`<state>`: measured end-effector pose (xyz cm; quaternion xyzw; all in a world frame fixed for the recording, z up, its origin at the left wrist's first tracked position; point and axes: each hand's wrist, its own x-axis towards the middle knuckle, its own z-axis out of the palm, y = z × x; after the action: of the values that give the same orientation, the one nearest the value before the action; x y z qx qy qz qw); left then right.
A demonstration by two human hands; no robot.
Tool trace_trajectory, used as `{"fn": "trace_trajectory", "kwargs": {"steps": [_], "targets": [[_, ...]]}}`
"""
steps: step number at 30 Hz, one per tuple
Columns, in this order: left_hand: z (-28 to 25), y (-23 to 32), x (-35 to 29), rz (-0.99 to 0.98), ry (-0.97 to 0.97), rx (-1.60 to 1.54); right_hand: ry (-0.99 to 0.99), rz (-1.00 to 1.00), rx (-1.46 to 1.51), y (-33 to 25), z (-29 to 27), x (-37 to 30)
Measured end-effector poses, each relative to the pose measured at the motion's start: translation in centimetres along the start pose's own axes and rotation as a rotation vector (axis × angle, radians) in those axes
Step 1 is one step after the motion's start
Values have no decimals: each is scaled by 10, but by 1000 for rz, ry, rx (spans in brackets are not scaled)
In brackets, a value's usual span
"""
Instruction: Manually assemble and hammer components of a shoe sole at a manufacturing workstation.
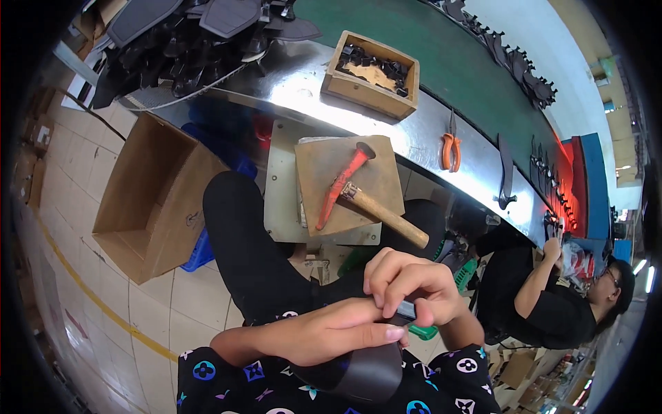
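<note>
In my lap, my left hand (338, 332) is closed around a dark, glossy, curved shoe part (369, 376), its thumb lying along the upper edge. My right hand (422, 290) pinches at a small shiny dark piece (405, 312) at the upper end of the part. Whether that piece is separate or belongs to the shoe part I cannot tell, since fingers cover the join. Beyond my hands, a hammer with a red head (343, 181) and wooden handle (389, 215) lies on a square brown board (312, 155) between my knees.
A metal-edged bench with a green belt (441, 65) runs across. On it are a wooden box (369, 96) of small black parts, orange-handled pliers (451, 148) and piled dark shoe parts (186, 55). A cardboard box (155, 200) stands left. A co-worker (552, 303) sits at the right.
</note>
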<state>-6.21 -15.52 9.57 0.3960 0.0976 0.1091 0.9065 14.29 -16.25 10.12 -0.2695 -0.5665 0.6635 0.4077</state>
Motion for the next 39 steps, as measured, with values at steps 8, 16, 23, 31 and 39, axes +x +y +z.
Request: {"fn": "trace_trajectory", "kwargs": {"steps": [8, 16, 23, 31, 39], "targets": [[-6, -7, -6, -70, -38, 57, 78, -81, 160, 23, 12, -2], [-7, -2, 5, 74, 137, 188, 184, -107, -461, -3, 5, -6], [-46, -3, -1, -11, 342, 82, 409, -311, -984, -1, -53, 4], [-135, 76, 27, 381, 1035, 966, 434, -201, -1759, 57, -207, 97], [-261, 123, 88, 112, 1216, 1685, 411, -311, -1798, 66, -229, 83]]}}
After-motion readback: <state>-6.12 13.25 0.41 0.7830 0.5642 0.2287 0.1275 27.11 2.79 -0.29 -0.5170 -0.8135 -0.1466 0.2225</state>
